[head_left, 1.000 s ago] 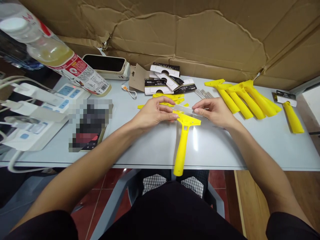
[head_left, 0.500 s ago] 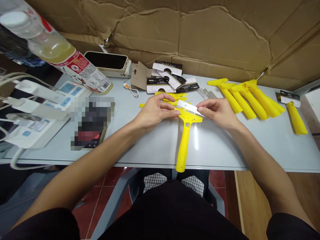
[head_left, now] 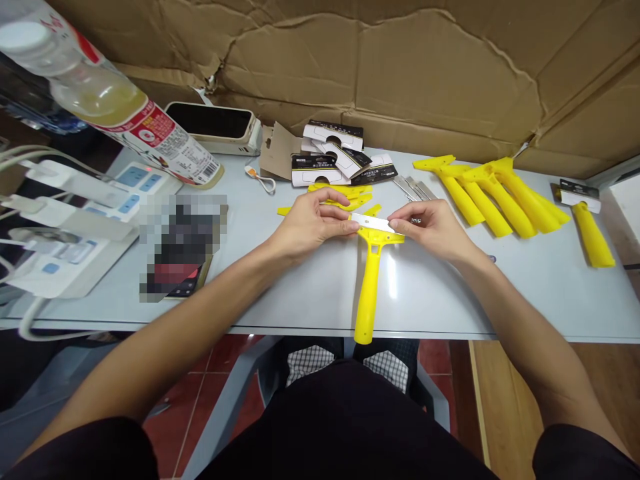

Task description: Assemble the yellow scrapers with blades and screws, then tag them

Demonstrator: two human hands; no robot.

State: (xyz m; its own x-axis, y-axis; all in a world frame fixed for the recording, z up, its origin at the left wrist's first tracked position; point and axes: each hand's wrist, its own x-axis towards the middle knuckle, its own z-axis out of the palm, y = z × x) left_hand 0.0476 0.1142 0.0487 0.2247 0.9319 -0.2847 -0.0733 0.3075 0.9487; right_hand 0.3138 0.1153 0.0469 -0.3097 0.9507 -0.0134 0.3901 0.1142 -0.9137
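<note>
My left hand [head_left: 313,223] pinches the left end of the head of a yellow scraper handle [head_left: 368,287], whose grip points toward me above the table's front edge. A flat silver blade [head_left: 373,222] lies along the top of that head. The fingers of my right hand [head_left: 433,228] are closed on the blade's right end. Just behind my hands, several thin yellow plastic pieces [head_left: 345,193] lie partly covered by my left fingers. Several metal blades [head_left: 415,189] rest on the table behind my right hand.
Several yellow scraper handles [head_left: 500,193] lie at the right, with a carded one [head_left: 593,233] beyond them. Black-and-white cards [head_left: 325,170] are piled at the back. At left are a phone [head_left: 185,253], power strips [head_left: 75,253] and a bottle [head_left: 155,130]. A cardboard wall [head_left: 425,73] closes the back.
The blade has come down from a raised tilt onto the scraper head. My right hand has shifted slightly left with it, while my left hand keeps its hold.
</note>
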